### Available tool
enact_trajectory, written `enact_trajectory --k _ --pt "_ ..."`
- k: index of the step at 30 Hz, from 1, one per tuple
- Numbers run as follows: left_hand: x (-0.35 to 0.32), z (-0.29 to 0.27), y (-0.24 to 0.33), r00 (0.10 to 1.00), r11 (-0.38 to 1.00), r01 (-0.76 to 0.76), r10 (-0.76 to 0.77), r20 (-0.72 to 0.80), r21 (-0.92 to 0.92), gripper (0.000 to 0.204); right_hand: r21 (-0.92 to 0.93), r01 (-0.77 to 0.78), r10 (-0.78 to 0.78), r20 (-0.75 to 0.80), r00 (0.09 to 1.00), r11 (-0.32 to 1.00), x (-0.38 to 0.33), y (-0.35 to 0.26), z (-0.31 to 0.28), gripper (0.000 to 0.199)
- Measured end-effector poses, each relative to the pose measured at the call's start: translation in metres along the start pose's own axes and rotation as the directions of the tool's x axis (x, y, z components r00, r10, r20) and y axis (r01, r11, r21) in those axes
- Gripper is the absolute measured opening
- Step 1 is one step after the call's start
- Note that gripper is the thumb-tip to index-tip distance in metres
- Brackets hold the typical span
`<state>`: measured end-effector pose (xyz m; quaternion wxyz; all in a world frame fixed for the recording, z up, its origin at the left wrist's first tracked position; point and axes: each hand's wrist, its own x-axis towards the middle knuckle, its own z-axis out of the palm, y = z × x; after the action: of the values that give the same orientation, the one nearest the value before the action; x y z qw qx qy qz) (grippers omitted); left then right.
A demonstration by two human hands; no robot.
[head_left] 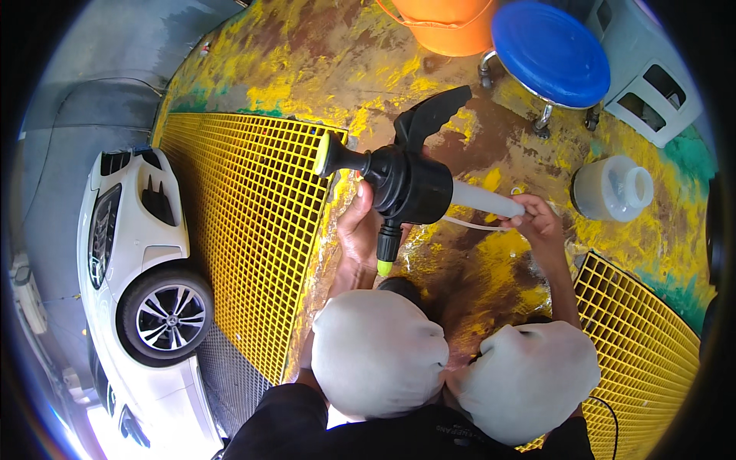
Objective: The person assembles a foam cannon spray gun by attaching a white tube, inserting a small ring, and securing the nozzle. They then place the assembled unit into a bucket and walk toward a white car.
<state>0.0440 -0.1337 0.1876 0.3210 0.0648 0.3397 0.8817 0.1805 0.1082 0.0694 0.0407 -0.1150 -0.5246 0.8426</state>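
Observation:
A black pump sprayer head (pixel 418 186) with a yellow-green-edged knob and a yellow-green nozzle tip lies sideways in front of me. My left hand (pixel 359 222) is wrapped round its body from below, fingers partly hidden behind it. From the head a whitish pump cylinder (pixel 484 199) points right, with a thin pale hose (pixel 474 225) just below it. My right hand (pixel 540 221) pinches the far ends of the cylinder and the hose between its fingers. To the right, a translucent white bottle (pixel 602 188) without the sprayer head stands on the floor.
Yellow floor grating (pixel 253 207) lies at left, with another grating (pixel 644 322) at right. A white car (pixel 146 245) stands at far left. At the back are an orange bucket (pixel 448 23), a blue wheeled stool (pixel 550 54) and a pale plastic crate (pixel 652 84). My grey-covered knees (pixel 376 353) are near.

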Motion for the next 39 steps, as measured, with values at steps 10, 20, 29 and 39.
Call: enact_trajectory --k 10,20,29,39 --pt "0.004 0.013 0.005 0.996 0.972 0.017 0.004 -0.085 0.235 0.081 -0.196 -0.067 0.101 0.172 0.98 0.978 0.055 0.026 0.035 0.043" --pt "0.001 0.025 0.006 0.996 0.948 0.088 -0.079 -0.044 0.304 0.101 -0.198 0.067 -0.042 0.129 0.991 0.978 0.06 0.02 0.021 0.041" --pt "-0.004 0.014 -0.002 0.952 0.949 0.286 -0.298 0.076 0.131 0.075 -0.204 0.192 -0.175 0.097 0.98 0.96 0.058 0.017 0.013 0.04" --pt "-0.007 0.003 -0.003 0.978 0.974 0.203 -0.207 -0.022 -0.097 0.046 -0.243 0.172 -0.147 0.115 0.982 0.955 0.056 0.022 0.01 0.042"
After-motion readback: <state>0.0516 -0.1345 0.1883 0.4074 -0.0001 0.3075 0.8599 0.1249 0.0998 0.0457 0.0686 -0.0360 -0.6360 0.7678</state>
